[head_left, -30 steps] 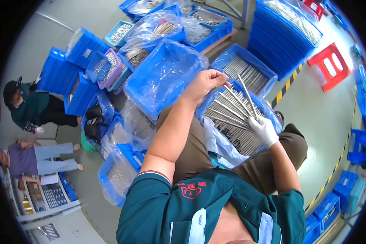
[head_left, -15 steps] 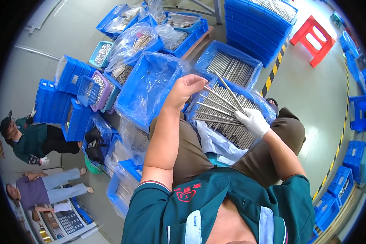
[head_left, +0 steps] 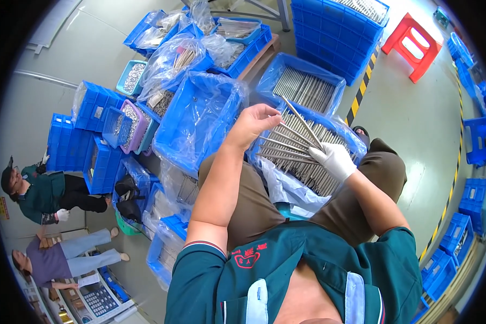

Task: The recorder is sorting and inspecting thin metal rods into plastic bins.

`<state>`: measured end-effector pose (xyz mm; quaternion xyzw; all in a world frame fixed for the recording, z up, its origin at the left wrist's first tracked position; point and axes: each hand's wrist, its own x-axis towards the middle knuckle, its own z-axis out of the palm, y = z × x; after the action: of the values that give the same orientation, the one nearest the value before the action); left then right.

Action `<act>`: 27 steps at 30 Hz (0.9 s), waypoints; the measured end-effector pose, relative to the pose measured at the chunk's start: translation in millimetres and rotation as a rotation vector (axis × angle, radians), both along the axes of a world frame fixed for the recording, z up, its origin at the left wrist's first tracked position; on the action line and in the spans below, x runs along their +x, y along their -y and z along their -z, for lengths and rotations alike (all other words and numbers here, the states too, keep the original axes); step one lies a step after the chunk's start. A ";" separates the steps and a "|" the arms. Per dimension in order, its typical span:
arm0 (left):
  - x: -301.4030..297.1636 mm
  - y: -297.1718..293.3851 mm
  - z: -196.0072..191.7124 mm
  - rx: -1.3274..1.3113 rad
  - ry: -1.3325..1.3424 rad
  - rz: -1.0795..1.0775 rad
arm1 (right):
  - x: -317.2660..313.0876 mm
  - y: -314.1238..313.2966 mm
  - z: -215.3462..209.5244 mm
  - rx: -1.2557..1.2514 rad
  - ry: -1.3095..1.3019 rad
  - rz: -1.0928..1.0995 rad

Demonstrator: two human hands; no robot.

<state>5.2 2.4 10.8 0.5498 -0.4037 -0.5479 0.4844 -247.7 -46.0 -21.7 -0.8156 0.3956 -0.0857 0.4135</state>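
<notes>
Several slim metal rods (head_left: pixel 294 133) fan out from my right hand (head_left: pixel 333 162), which wears a white glove and is closed round their near ends. My bare left hand (head_left: pixel 254 126) is closed in a pinch at the far tip of one rod. Its fingertips partly hide that tip. Below both hands, a blue crate (head_left: pixel 356 141) lined with clear plastic holds many similar rods lying side by side. It sits between my knees, with crumpled pale wrapping (head_left: pixel 286 191) at its near edge.
A plastic-lined blue crate (head_left: pixel 170 121) stands left of my hands. Beyond the rods is another rod-filled crate (head_left: pixel 335 100), with stacked blue crates (head_left: pixel 329 46) behind. A red stool (head_left: pixel 413 47) stands far right. Two people (head_left: pixel 38 189) (head_left: pixel 51 259) are at the left.
My left hand has shifted slightly along the rods' tips, still pinching. The right hand keeps its hold on the fanned rods. The whole view has turned a little.
</notes>
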 end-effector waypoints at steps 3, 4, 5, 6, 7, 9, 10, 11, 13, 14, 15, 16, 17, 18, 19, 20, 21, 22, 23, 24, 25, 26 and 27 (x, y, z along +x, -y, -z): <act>3.8 -4.7 -4.6 -0.029 0.100 -0.082 | -2.2 -2.2 -2.0 0.162 0.077 -0.014; 11.7 -5.5 -6.5 -0.040 0.054 -0.115 | -3.6 -1.7 -1.7 0.162 0.077 -0.010; 19.0 -4.2 -6.8 -0.080 0.073 -0.156 | -4.6 -0.7 -2.3 0.213 0.046 -0.011; 23.8 -3.6 -10.2 -0.121 0.094 -0.201 | -4.6 0.0 -2.5 0.264 0.016 -0.017; 27.1 -3.8 -12.9 -0.131 0.104 -0.262 | -4.9 -0.8 -1.8 0.264 0.016 -0.017; 24.3 -2.9 -13.6 -0.111 0.087 -0.268 | -4.7 -2.9 0.8 0.132 -0.009 -0.085; 22.0 -1.8 -13.3 -0.090 0.068 -0.274 | -4.4 -3.6 0.6 0.158 0.026 -0.114; 18.4 -1.3 -11.7 -0.064 0.059 -0.231 | -3.7 -4.2 -0.6 0.182 0.019 -0.145; 14.2 0.7 -8.3 -0.092 0.022 -0.129 | -2.0 -5.9 -2.8 0.206 0.012 -0.208; 14.3 -0.2 -7.2 -0.091 0.019 -0.090 | -1.2 -6.9 -3.3 0.207 0.011 -0.210; 14.2 -0.8 -7.3 -0.092 0.018 -0.088 | -0.4 -7.6 -4.3 0.204 0.014 -0.214; 14.8 -1.9 -7.3 -0.080 0.006 -0.082 | -0.5 -8.3 -4.7 0.203 0.017 -0.217; 15.1 -2.9 -6.7 -0.067 -0.005 -0.074 | -1.6 -8.9 -4.2 0.205 0.016 -0.215; 15.2 -2.5 -7.3 -0.068 -0.005 -0.073 | -2.5 -8.4 -4.7 0.199 0.041 -0.210; 15.1 -2.2 -7.5 -0.070 -0.015 -0.064 | -3.3 -8.4 -4.8 0.193 0.066 -0.204; 14.9 -2.3 -7.3 -0.070 -0.024 -0.055 | -3.8 -8.6 -4.8 0.194 0.067 -0.201; 15.3 -1.3 -7.1 -0.071 -0.023 -0.052 | -4.0 -7.1 -5.7 0.208 0.047 -0.215; 15.9 -1.1 -6.2 -0.073 -0.010 -0.047 | -4.4 -6.3 -6.2 0.223 0.028 -0.227; 16.5 -1.2 -5.3 -0.073 0.003 -0.042 | -4.0 -7.0 -6.1 0.228 0.034 -0.230; 16.3 -1.2 -7.5 -0.057 -0.012 -0.036 | -3.5 -7.6 -6.0 0.231 0.039 -0.230; 15.9 -1.2 -8.1 -0.057 -0.014 -0.029 | -3.6 -7.3 -5.5 0.223 0.025 -0.229; 15.3 -1.3 -8.1 -0.071 -0.029 -0.007 | -4.2 -6.6 -6.2 0.223 0.024 -0.222; 15.6 -2.1 -10.1 -0.088 -0.043 0.012 | -4.0 -5.7 -8.7 0.257 0.009 -0.234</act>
<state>20.7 4.6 20.9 0.5136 -0.4200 -0.5442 0.5135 -251.7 -40.3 -13.0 -0.7961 0.3037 0.0109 0.5233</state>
